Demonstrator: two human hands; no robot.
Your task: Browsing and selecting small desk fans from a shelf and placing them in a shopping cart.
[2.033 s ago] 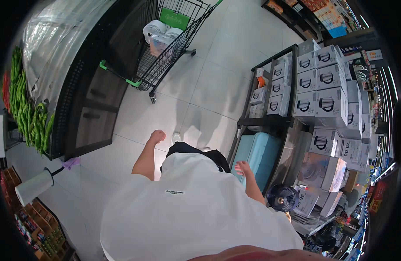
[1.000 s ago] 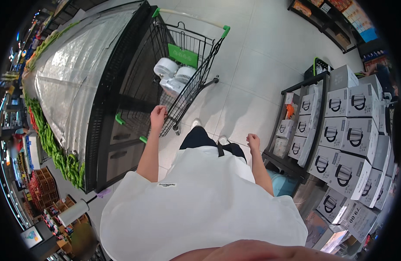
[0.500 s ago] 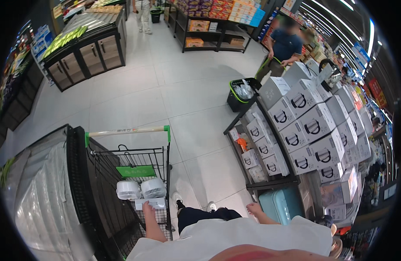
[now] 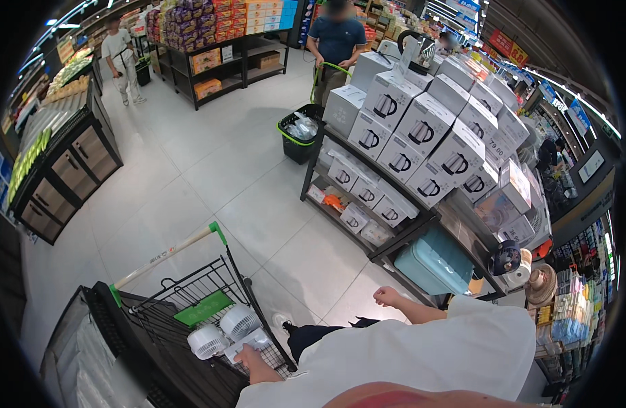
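Observation:
My left hand (image 4: 246,356) is at the shopping cart (image 4: 185,275), its fingers closed on the white base of a small fan. Two round white fan heads, the left one (image 4: 207,341) and the right one (image 4: 239,321), lie side by side just past my fingers. Which head belongs to the base I hold is hard to tell. A green panel (image 4: 203,308) is fixed to the cart's wire frame. Away from the cart, my right hand (image 4: 388,296) hangs with loosely curled fingers and nothing in it, close to a light-blue box (image 4: 435,262) on a low shelf.
Boxed kettles (image 4: 422,129) are stacked on a dark rack at the right, with fans (image 4: 541,282) beside it. A person in a dark shirt (image 4: 337,41) holds a black basket's (image 4: 299,136) green handle. Another person (image 4: 123,61) stands far left. A dark-framed display (image 4: 89,340) borders the cart.
The view has swung rightward, so the shelves and people appear further left. My left hand stays at the fan base. My right hand has risen a little, its fingers more curled.

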